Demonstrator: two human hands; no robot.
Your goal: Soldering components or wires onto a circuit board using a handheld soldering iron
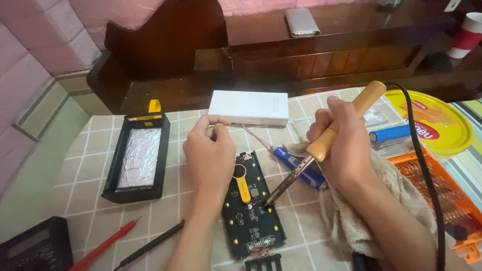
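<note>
My right hand [337,145] grips a soldering iron [321,144] by its tan wooden handle. Its metal tip touches a black circuit board [253,213] that lies on the checked tablecloth. A yellow strap crosses the board's upper part. My left hand [210,156] hovers over the board's top left corner, fingers pinched on a thin wire of solder [253,136] that runs to the right. The iron's black cord [427,175] trails over my right forearm.
A black open case with a foil-wrapped pack [138,156] lies at left. A white box [249,107] sits behind the hands. Also here: a blue screwdriver [296,165], a beige rag [381,200], an orange bit tray [442,195], a yellow plate [442,125], red and black probes [108,243], a multimeter [32,248].
</note>
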